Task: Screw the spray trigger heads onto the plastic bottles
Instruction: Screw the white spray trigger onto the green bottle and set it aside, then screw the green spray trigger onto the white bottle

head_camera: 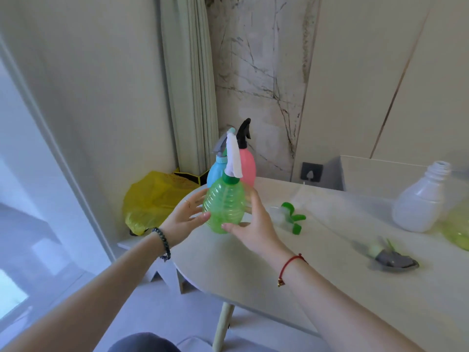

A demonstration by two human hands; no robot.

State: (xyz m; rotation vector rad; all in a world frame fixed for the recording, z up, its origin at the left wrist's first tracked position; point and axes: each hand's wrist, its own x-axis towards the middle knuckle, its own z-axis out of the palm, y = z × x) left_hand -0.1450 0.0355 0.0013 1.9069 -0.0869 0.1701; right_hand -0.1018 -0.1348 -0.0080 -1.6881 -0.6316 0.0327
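A green ribbed bottle with a white trigger head on a green collar stands at the table's left end. My left hand is at its left side and my right hand at its right, fingers spread along the bottle; whether they touch it is unclear. Behind it stand a blue bottle with a grey head and a pink bottle with a black head. A loose green trigger head and a grey trigger head lie on the table. A white bottle without a head stands at the right.
The white table has its rounded left edge just below the green bottle. Part of a yellow-green bottle shows at the right edge. A yellow plastic bag lies on the floor by the curtain. A white box sits behind.
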